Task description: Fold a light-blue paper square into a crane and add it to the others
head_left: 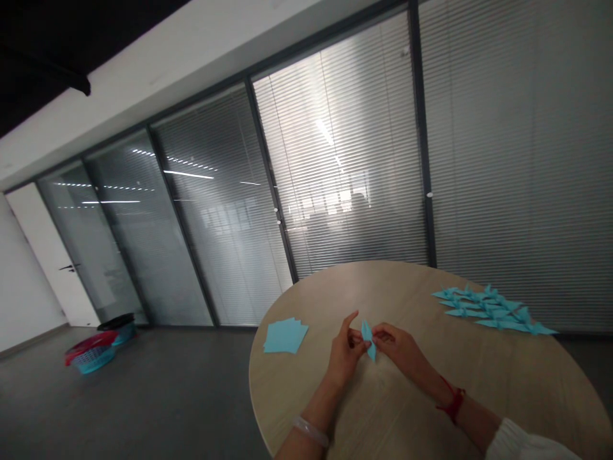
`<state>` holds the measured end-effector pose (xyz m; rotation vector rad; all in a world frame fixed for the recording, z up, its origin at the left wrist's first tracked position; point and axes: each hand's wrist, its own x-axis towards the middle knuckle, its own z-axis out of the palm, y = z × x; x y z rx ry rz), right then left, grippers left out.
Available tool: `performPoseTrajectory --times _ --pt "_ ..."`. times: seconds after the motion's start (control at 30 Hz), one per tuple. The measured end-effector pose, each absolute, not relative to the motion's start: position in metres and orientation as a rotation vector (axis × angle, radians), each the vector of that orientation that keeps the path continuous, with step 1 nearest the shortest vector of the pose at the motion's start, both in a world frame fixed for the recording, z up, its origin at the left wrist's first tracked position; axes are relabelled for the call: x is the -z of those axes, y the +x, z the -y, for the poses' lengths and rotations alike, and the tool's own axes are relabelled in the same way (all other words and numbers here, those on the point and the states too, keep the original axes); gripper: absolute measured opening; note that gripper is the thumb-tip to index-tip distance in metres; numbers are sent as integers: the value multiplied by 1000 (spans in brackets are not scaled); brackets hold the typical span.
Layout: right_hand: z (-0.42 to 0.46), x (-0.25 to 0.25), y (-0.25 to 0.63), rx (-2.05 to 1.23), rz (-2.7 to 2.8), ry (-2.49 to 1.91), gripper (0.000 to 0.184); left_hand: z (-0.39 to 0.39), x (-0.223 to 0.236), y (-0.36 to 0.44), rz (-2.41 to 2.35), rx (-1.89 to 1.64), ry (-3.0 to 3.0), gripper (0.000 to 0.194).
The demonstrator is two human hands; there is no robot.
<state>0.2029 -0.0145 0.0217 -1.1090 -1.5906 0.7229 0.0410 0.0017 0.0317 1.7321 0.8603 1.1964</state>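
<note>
Between my two hands is a narrow piece of folded blue paper [368,333], pointed at its top and bottom ends. My left hand [345,350] pinches its left edge between thumb and fingers, with the index finger raised. My right hand [393,345] grips its right edge with thumb and fingertips. To the left on the table lies a loose stack of blue paper sheets [285,335], slightly fanned out. Several folded blue paper cranes [500,310] sit in rows at the table's right side.
The round wooden table [383,281] stands before a glass partition with blinds [345,160]. On the floor at left are a blue basket with a red rim [93,359] and another dark-topped basket [125,331]. A white door [52,255] is at far left.
</note>
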Motion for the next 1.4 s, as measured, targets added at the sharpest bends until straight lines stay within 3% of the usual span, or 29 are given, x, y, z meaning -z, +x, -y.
performPoseTrajectory --times 0.2,0.43,0.73,0.9,1.4 --pt "15 -22 204 -621 1623 -1124 20 -1 -31 42 -898 -1155 1736 65" --pt "12 -27 210 -773 1511 -1069 25 -3 -32 43 -786 -1107 1557 69" --pt "8 -23 210 -1006 1407 -974 36 2 -37 45 -826 -1150 1622 38" --pt "13 -30 212 -909 1402 -1045 37 4 -39 45 -870 -1205 1789 22" --pt "13 -30 212 -966 1322 -1003 40 3 -42 44 -854 -1237 1675 32"
